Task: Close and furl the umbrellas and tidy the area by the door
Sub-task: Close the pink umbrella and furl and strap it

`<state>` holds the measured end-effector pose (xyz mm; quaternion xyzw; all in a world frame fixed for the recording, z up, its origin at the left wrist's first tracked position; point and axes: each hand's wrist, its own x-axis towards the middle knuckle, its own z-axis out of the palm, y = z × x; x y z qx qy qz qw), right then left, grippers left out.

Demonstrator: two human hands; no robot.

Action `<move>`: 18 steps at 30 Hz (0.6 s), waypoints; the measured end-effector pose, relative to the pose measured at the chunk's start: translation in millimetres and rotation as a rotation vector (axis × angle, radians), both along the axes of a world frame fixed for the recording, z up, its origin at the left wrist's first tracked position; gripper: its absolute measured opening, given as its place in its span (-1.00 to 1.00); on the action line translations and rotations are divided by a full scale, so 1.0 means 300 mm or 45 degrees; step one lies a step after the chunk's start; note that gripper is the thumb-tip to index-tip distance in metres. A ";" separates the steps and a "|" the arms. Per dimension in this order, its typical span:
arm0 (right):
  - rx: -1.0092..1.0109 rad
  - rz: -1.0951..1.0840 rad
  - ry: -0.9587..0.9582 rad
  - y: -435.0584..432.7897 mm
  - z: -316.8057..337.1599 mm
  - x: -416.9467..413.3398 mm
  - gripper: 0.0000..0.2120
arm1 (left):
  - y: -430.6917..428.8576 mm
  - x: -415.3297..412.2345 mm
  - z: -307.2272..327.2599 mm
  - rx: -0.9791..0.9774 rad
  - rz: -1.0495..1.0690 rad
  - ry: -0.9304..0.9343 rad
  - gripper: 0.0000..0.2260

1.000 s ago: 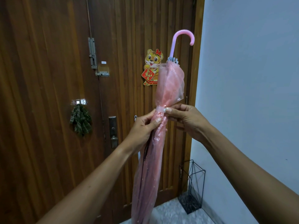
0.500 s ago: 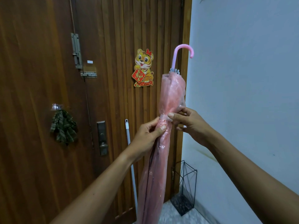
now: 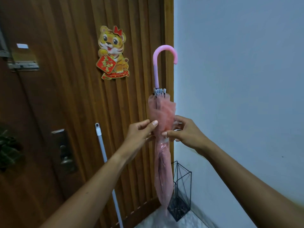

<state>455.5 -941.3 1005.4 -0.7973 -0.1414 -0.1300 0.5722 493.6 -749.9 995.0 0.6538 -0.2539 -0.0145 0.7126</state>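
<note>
A closed, translucent pink umbrella (image 3: pixel 162 163) hangs upright in front of me, its pink hooked handle (image 3: pixel 158 63) pointing up and its tip near the floor. The canopy is furled and gathered at mid-height by a clear strap. My left hand (image 3: pixel 139 132) pinches the folded canopy from the left at that strap. My right hand (image 3: pixel 184 130) grips the umbrella from the right, thumb pressing the strap at the front. Below my hands the canopy narrows to the tip.
A black wire umbrella stand (image 3: pixel 181 193) sits on the floor in the corner between the wooden door (image 3: pixel 74 96) and the pale wall (image 3: pixel 238 79). A white pole (image 3: pixel 105 162) leans on the door. A tiger sticker (image 3: pixel 112 51) and a door lock (image 3: pixel 65 150) are on the door.
The view has shifted so the door moved left and the umbrella sits lower. My hands stay at the strap, and the canopy looks more tightly wrapped.
</note>
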 end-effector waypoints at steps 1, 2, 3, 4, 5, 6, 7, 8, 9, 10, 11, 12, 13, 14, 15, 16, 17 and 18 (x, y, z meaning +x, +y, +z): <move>0.015 -0.012 0.022 -0.055 -0.007 0.058 -0.69 | -0.058 0.059 -0.003 0.015 0.006 -0.004 -0.68; 0.026 -0.018 0.045 -0.110 -0.013 0.116 -0.72 | -0.118 0.115 -0.004 0.017 0.006 0.001 -0.72; 0.036 -0.028 0.066 -0.163 -0.015 0.169 -0.73 | -0.178 0.171 -0.004 0.020 0.016 0.008 -0.75; 0.041 -0.043 0.084 -0.218 -0.019 0.229 -0.74 | -0.238 0.224 -0.002 0.008 0.021 0.014 -0.77; 0.041 -0.058 0.096 -0.272 -0.024 0.292 -0.72 | -0.295 0.277 -0.003 -0.002 0.033 0.015 -0.77; 0.035 -0.062 0.099 -0.321 -0.029 0.355 -0.70 | -0.348 0.328 -0.007 -0.017 0.036 0.013 -0.75; 0.034 -0.053 0.102 -0.362 -0.033 0.411 -0.65 | -0.395 0.376 -0.013 -0.019 0.044 0.010 -0.73; 0.042 -0.038 0.113 -0.398 -0.040 0.464 -0.58 | -0.434 0.422 -0.022 -0.019 0.052 0.019 -0.72; 0.049 -0.020 0.128 -0.427 -0.050 0.510 -0.50 | -0.465 0.465 -0.033 -0.018 0.066 0.037 -0.70; 0.045 -0.003 0.139 -0.451 -0.062 0.553 -0.44 | -0.490 0.507 -0.047 -0.023 0.076 0.057 -0.70; 0.034 0.005 0.144 -0.471 -0.075 0.595 -0.41 | -0.512 0.552 -0.062 -0.019 0.089 0.074 -0.69; 0.036 0.005 0.142 -0.491 -0.093 0.637 -0.43 | -0.531 0.598 -0.079 -0.008 0.092 0.087 -0.69; 0.049 -0.008 0.134 -0.509 -0.112 0.681 -0.46 | -0.549 0.646 -0.098 0.015 0.092 0.097 -0.70; 0.060 -0.028 0.124 -0.524 -0.136 0.727 -0.49 | -0.565 0.693 -0.119 0.040 0.088 0.101 -0.72; 0.059 -0.052 0.115 -0.536 -0.160 0.770 -0.51 | -0.579 0.736 -0.140 0.072 0.097 0.098 -0.74; 0.053 -0.072 0.119 -0.549 -0.187 0.817 -0.51 | -0.594 0.783 -0.165 0.103 0.109 0.097 -0.77; 0.047 -0.093 0.134 -0.565 -0.220 0.871 -0.52 | -0.613 0.841 -0.196 0.129 0.121 0.104 -0.79; 0.043 -0.115 0.156 -0.582 -0.255 0.927 -0.53 | -0.631 0.899 -0.231 0.152 0.127 0.116 -0.80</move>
